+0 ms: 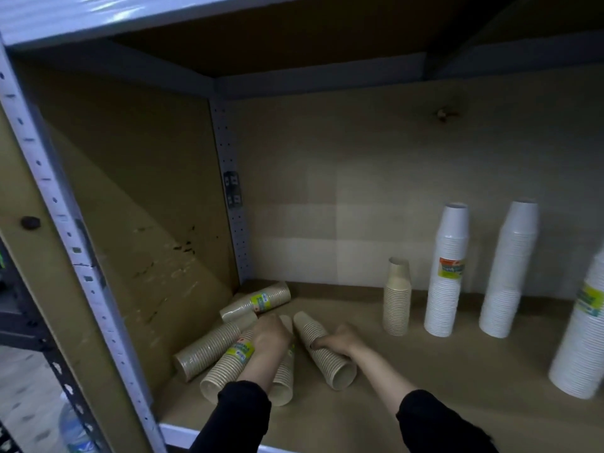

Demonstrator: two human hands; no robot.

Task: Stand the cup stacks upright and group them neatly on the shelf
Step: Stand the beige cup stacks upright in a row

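Several beige cup stacks lie on their sides in the shelf's left corner. One fallen stack (322, 349) points toward me, and my right hand (340, 341) is wrapped around its middle. My left hand (269, 335) rests on another lying stack (283, 371), fingers curled over it. A labelled stack (228, 364) lies just left of that hand, another (207, 349) further left, and one (258, 304) at the back corner. Upright on the right stand a short beige stack (397, 300) and tall white stacks (446, 279), (508, 273), (581, 338).
The brown shelf board (425, 387) stretches between the fallen and upright stacks. A grey perforated metal post (65, 230) frames the left side, with a side panel behind it. The upper shelf hangs overhead. A water bottle (73, 433) sits low outside the rack.
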